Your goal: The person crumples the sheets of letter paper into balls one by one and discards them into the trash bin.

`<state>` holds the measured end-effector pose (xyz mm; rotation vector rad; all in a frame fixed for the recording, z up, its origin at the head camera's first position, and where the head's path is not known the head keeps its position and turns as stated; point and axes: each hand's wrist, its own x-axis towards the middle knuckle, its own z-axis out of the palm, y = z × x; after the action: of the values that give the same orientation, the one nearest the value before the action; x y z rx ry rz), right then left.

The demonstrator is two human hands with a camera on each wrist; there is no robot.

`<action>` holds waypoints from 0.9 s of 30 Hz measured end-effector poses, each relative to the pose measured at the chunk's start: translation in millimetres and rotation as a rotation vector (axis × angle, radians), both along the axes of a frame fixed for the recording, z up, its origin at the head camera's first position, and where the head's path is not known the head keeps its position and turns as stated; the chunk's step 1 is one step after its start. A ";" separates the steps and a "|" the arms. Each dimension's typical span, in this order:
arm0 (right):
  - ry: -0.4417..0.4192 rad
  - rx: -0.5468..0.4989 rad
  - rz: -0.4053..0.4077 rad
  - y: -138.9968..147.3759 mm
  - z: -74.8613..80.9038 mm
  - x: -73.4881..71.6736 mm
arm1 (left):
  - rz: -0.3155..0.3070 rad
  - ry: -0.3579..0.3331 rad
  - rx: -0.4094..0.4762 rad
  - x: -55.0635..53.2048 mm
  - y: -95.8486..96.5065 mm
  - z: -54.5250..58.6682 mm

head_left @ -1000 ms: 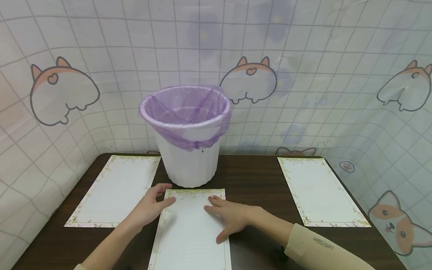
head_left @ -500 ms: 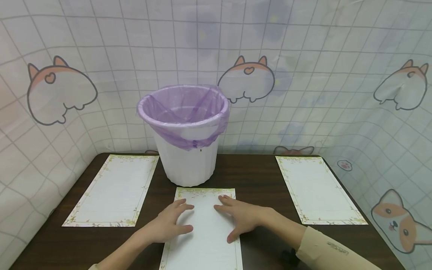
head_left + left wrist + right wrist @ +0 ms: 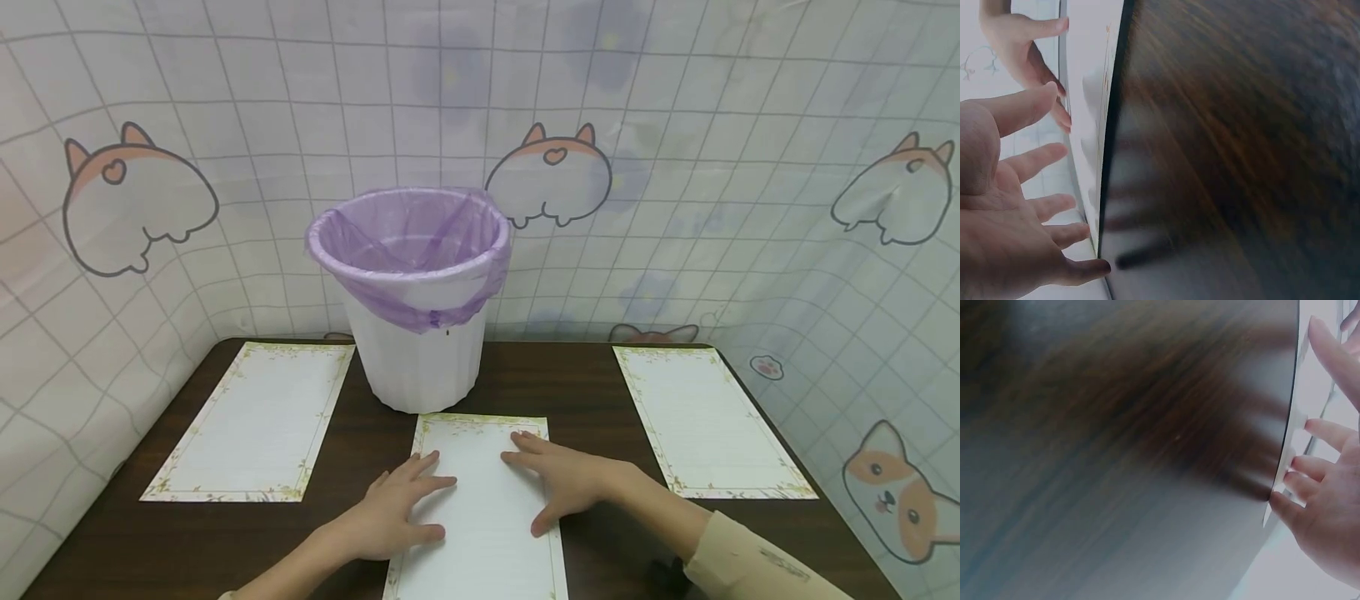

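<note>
A sheet of lined white paper with a leafy yellow-green border [image 3: 480, 533] lies on the dark wooden table at the front middle. My left hand [image 3: 390, 515] is over its left edge, fingers spread and nearly straight. In the left wrist view, that left hand [image 3: 1016, 200] has fingertips close to the sheet; whether all of them touch, I cannot tell. On the other side, my right hand [image 3: 572, 477] rests its spread fingers on the sheet's right part. The right wrist view has the right hand [image 3: 1329, 494] with fingertips at the paper's edge. Neither hand grips anything.
Behind the sheet stands a white bin [image 3: 420, 358] lined with a purple bag [image 3: 435, 225]. Similar bordered papers lie at the left [image 3: 251, 425] and right [image 3: 708, 425] of the dark table [image 3: 555, 379]. A printed curtain [image 3: 712, 167] surrounds the back and sides.
The middle sheet has slid to the right, its top now just before the bin. My right hand moved right with it; my left hand moved right and nearer, onto the sheet's left edge.
</note>
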<state>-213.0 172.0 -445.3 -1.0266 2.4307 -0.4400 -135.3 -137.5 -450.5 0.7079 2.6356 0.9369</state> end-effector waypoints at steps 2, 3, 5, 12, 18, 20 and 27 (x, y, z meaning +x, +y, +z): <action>0.000 -0.001 -0.006 3.1 -0.3 -0.6 | -0.014 0.007 -0.011 1.1 1.8 -0.2; 0.000 0.000 -0.011 4.7 -0.3 -0.9 | -0.026 0.014 -0.020 1.6 2.9 -0.2; 0.006 0.002 -0.016 7.9 -0.6 -2.0 | -0.055 0.036 -0.051 2.6 5.4 -0.5; -0.005 -0.001 -0.030 19.7 1.5 -4.0 | -0.145 0.053 -0.133 8.2 14.7 -2.1; -0.011 0.003 -0.060 30.6 4.4 -5.2 | -0.170 0.049 -0.151 12.8 22.2 -4.3; -0.014 -0.005 -0.067 33.8 4.9 -5.3 | -0.177 0.051 -0.151 14.5 24.7 -5.7; -0.004 0.005 -0.138 44.2 4.8 -3.2 | -0.207 0.111 -0.176 20.4 32.2 -7.3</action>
<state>-216.3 216.2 -440.6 -0.8579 2.5069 -0.4809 -114.9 -105.2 -457.8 0.9894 2.6324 0.6168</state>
